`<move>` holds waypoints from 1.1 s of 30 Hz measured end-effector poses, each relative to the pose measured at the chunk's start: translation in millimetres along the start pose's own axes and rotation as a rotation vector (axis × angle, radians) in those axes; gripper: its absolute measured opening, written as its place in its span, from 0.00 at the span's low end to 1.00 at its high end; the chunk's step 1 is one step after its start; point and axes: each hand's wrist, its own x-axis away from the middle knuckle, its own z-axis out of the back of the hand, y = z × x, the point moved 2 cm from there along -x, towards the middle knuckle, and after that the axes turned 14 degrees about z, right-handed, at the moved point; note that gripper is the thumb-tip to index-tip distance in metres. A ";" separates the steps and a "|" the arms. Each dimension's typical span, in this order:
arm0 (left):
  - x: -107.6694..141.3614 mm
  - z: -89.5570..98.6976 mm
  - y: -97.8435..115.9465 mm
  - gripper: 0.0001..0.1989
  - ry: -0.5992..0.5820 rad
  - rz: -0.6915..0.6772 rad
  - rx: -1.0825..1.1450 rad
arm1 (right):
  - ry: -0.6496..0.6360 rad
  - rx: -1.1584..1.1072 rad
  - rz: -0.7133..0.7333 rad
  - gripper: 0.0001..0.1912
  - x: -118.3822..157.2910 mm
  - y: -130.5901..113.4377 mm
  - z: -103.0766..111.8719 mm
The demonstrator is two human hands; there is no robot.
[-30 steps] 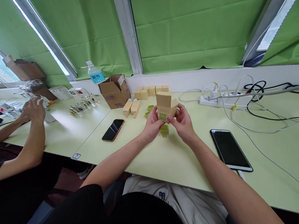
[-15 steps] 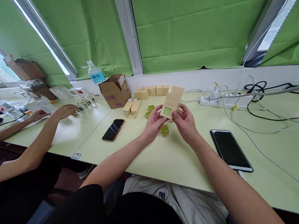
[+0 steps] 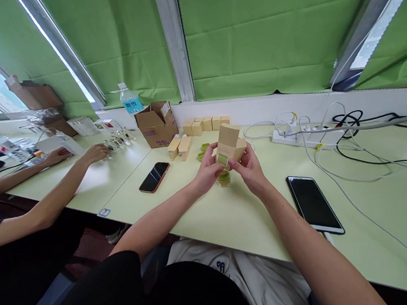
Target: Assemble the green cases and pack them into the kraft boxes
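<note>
Left hand point(image 3: 207, 174) and right hand point(image 3: 252, 171): fingers point(image 3: 236, 165) grasp small open box point(image 3: 228, 140). Likely light, stiff, easily creased card; hold by lower sides.

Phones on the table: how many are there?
2: an orange-edged phone left of the left hand, and a white-framed phone right of the right hand. More may be hidden.

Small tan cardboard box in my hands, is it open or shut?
Open: the small tan cardboard box, held in the left hand and right hand, has its flap standing up.
</note>
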 end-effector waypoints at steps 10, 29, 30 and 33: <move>-4.3 2.0 -3.5 0.39 -0.059 -0.043 -0.037 | 0.079 -0.033 0.036 0.38 -3.7 3.5 1.7; -4.9 1.6 -7.8 0.43 -0.118 -0.037 -0.029 | 0.202 -0.235 -0.068 0.31 -6.1 2.9 6.6; -4.7 1.3 -7.7 0.42 -0.126 -0.041 -0.044 | 0.214 -0.246 -0.071 0.30 -6.7 2.1 7.2; -3.0 0.4 -6.0 0.36 -0.134 -0.078 -0.129 | 0.250 -0.264 -0.074 0.31 -7.9 -0.4 7.4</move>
